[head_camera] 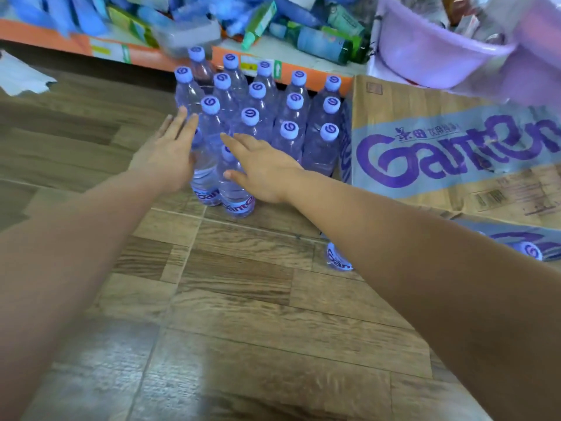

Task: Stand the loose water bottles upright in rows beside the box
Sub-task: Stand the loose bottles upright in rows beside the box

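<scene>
Wood floor (243,299): bottles (291,117) upright in rows left of box (440,153). Left hand (170,153), right hand (261,168) flat open against front two, gripping nothing.

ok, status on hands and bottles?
Left hand, right hand open, flat against two front clear plastic water bottles. Rows upright beside printed cardboard box. Nothing blocking.

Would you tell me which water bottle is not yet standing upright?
The bottle lying on its side on the floor, partly under the right forearm; the other bottles stand upright with caps up.
</scene>
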